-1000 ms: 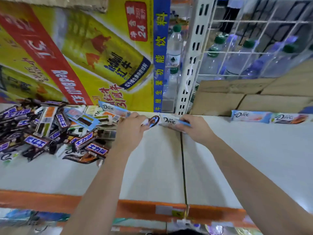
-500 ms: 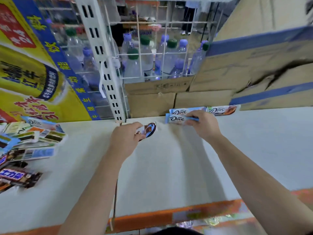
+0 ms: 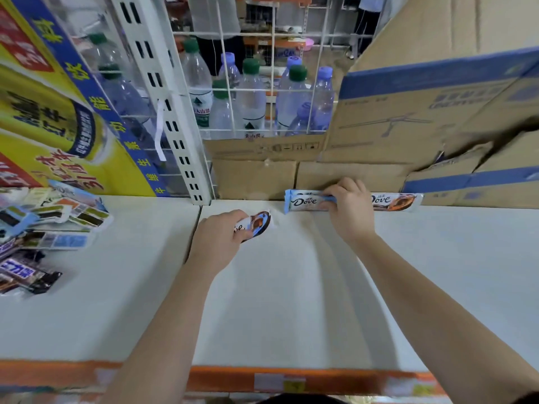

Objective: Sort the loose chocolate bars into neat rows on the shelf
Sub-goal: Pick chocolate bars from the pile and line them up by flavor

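My right hand (image 3: 350, 209) grips a light-blue Dove bar (image 3: 303, 201) at the back of the white shelf (image 3: 291, 301), against the cardboard. Just right of that hand lies another Dove bar (image 3: 393, 201) with a brown picture; whether the two bars touch is hidden by my hand. My left hand (image 3: 221, 240) holds a second Dove bar (image 3: 256, 224) a little nearer and to the left, only its end showing past my fingers. A loose heap of chocolate bars (image 3: 43, 228) lies at the left of the shelf.
Flattened cardboard boxes (image 3: 408, 126) line the back right. A white slotted upright (image 3: 169, 112) and a wire grid with several water bottles (image 3: 250, 100) stand behind. A yellow poster (image 3: 52, 121) backs the left bay. An orange rail (image 3: 262, 377) edges the shelf front.
My view and both hands have shifted right, away from the heap. My right hand has carried its Dove bar back to the cardboard, next to the bar lying there.
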